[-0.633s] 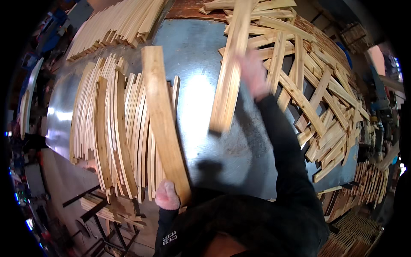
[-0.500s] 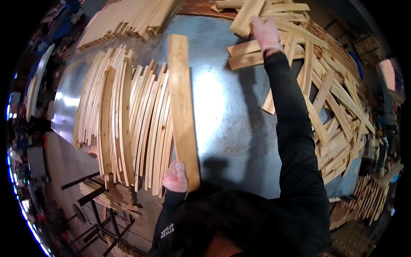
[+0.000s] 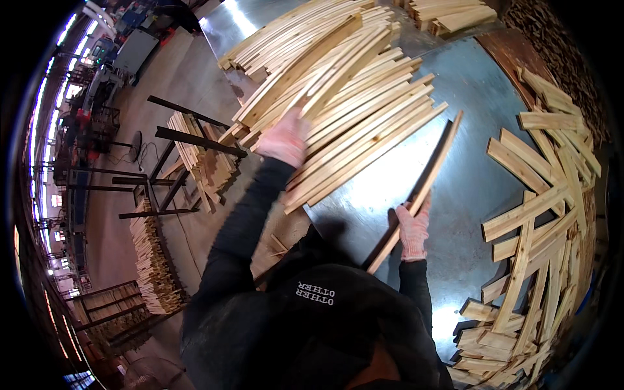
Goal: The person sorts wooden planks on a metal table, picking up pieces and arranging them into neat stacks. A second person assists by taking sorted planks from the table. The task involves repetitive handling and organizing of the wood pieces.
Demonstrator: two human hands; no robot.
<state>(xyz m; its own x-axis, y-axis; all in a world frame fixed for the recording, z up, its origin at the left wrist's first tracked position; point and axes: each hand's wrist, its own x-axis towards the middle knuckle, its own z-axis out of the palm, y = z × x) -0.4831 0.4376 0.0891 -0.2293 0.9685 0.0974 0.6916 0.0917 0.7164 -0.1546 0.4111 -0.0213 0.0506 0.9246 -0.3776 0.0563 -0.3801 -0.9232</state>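
Clamping board (image 3: 437, 168) in right hand (image 3: 414, 229), on edge, toward near edge of table (image 3: 471, 84). With left hand (image 3: 284, 140) at near ends of sticks (image 3: 380, 140), cannot tell grip for blur. Hold board near middle, clear of sticks.

The shiny grey metal counter (image 3: 468, 156) stretched beneath and around the right hand's fingers (image 3: 406, 214). Around the left hand's fingers (image 3: 292, 123), wooden strips (image 3: 370, 136) lay on it in close rows; right of the right hand's fingers, wooden boards (image 3: 526, 213) sprawled crisscross in a heap.
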